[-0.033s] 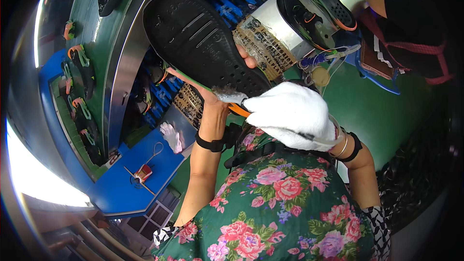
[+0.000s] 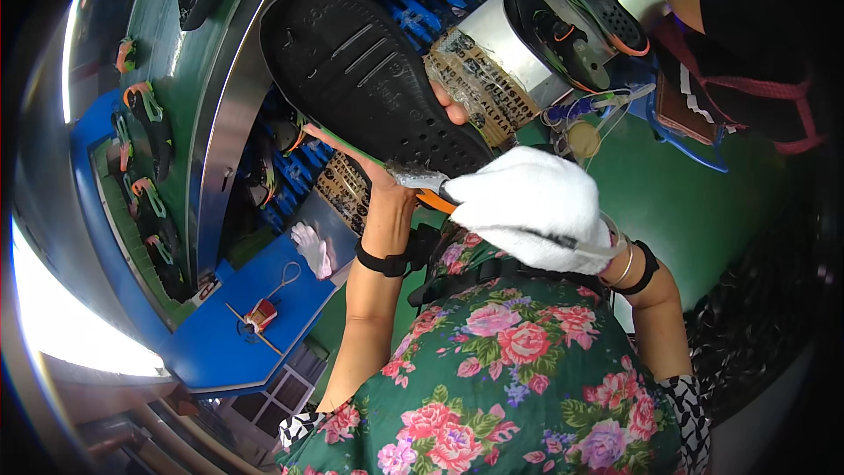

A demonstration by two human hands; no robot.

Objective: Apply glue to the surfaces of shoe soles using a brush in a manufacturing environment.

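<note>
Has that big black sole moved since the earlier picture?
No, not visibly: relative to the curved metal rail, the black sole sits where it did.

Black through and through, the big shoe sole (image 2: 352,92) in the upper middle of the frame meets a silvery-grey brush (image 2: 429,181) near the centre, and beside that I see the pure white of the glove (image 2: 527,207). Below, a dark green garment (image 2: 519,396) blooms with pink and red roses, mauve flowers and green leaves; its sleeve (image 2: 692,405) at lower right is patterned black and white. The counter (image 2: 215,347) at lower left is bright blue, the floor (image 2: 681,202) at right deep green. Upper right, a black shoe (image 2: 536,26) carries orange trim, near tan cardboard (image 2: 501,97) rowed with black lettering.
</note>
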